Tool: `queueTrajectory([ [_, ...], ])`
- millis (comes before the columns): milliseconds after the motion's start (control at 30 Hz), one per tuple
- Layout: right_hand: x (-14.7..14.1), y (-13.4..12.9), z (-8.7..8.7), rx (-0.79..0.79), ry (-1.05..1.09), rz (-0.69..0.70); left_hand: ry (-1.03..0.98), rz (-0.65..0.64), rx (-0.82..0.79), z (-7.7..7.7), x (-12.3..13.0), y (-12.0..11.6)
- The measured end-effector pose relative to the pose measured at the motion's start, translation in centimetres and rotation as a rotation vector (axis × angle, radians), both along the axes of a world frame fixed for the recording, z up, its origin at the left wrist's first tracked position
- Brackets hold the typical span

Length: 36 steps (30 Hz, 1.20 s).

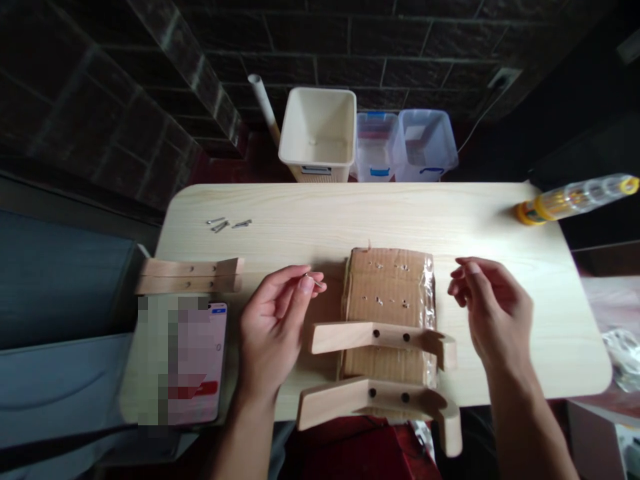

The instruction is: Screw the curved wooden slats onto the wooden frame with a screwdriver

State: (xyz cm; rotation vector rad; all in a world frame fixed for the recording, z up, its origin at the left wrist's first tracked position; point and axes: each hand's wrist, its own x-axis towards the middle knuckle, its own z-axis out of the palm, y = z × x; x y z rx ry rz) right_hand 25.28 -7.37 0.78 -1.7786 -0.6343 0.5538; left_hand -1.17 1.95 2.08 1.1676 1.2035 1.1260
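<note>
Now a metal screw (319, 284) is pinched in the left hand (273, 317), angled rightward, just left of the cardboard box (387, 283) crossed by two wooden brackets (345, 336), while the right hand (494, 307) is held half-curled opposite, contents unclear.

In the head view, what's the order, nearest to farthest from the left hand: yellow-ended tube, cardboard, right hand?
1. Cardboard, just right of the left hand.
2. Right hand, beyond that.
3. Yellow-ended tube, far right.
</note>
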Motion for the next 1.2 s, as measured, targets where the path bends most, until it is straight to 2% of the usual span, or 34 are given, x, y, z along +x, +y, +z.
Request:
queueTrajectory([
  [133, 1.7, -2.0, 2.3, -0.114, -0.153, -0.047, 0.062, -0.012, 0.01, 0.6, 0.0, -0.3],
  [233, 3.5, -4.6, 3.7, -0.38, -0.397, -0.021, 0.076, -0.004, 0.01, 0.5, -0.3, 0.0],
  [300, 4.5, -6.7, 4.2, -0.52, -0.422, -0.035, 0.056, 0.008, 0.0, 0.2, -0.5, 0.2],
  [400, 5.1, -8.9, 3.9, -0.693, -0.408, -0.016, 0.03, 0.019, -0.011, -0.1, -0.7, 0.4],
  [500, 5.0, -8.9, 2.6, -0.785, -0.493, 0.084, 0.002, 0.023, -0.003, -0.2, -0.8, 0.5],
  [633, 5.1, -6.1, 0.6, -0.774, -0.577, 0.139, -0.031, 0.044, 0.017, -0.3, -1.1, 0.5],
  [733, 5.6, -4.1, -0.1, -0.768, -0.566, 0.186, -0.029, 0.06, 0.02, -0.3, -1.3, 0.6],
  [867, 6.0, -2.4, 0.7, -0.677, -0.446, 0.257, -0.028, 0.06, 0.021, -0.4, -1.5, 0.6],
  [967, 5.8, -1.3, 1.8, -0.583, -0.276, 0.334, -0.017, 0.063, 0.029, -0.2, -1.6, 0.6],
  [1067, 5.5, 0.1, 2.3, -0.454, -0.043, 0.426, 0.025, 0.069, 0.083, 1.0, -1.7, 0.8],
  [1167, 5.4, 1.4, 2.0, -0.295, 0.17, 0.426, 0.098, 0.08, 0.199, 3.3, -2.0, 1.1],
  [1200, 5.3, 1.6, 1.8, -0.247, 0.232, 0.407, 0.147, 0.015, 0.214, 4.2, -2.1, 1.2],
])
